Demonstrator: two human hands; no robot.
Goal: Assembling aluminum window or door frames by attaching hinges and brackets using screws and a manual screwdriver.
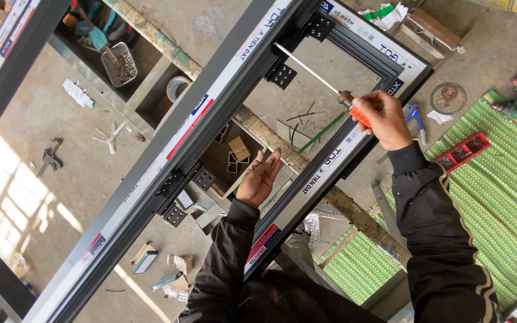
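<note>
Tool: a long screwdriver (pixel 324 79) with an orange handle and a thin steel shaft, held in the right hand (pixel 383 118); the shaft runs toward 10 o'clock across the frame opening and its tip reaches the black perforated corner bracket (pixel 282 76).
Frame: a grey aluminium window frame (pixel 222 101) with protective film on its faces lies tilted across the view, from 7 o'clock to 1 o'clock.
How the tool handles: probably light and stiff; the moulded handle gives a sure hold, while the shaft looks too thin and smooth to hold well. The handle is the place to hold it.
How the frame handles: rigid, hollow bars, likely light for their length but awkward; the film may be slippery.
Right hand pose: arm reaching toward 12 o'clock, wrist bent, fingers wrapped tightly around the handle.
Left hand (pixel 258 177) pose: inside the opening at about 6 o'clock, palm turned up, fingers straight and close together, gripping nothing, just beside the lower bar.
Around: a compartment tray of small parts (pixel 463 151) on the green mat (pixel 498 191) at 3 o'clock; a tape roll (pixel 176 87) at 11 o'clock.
</note>
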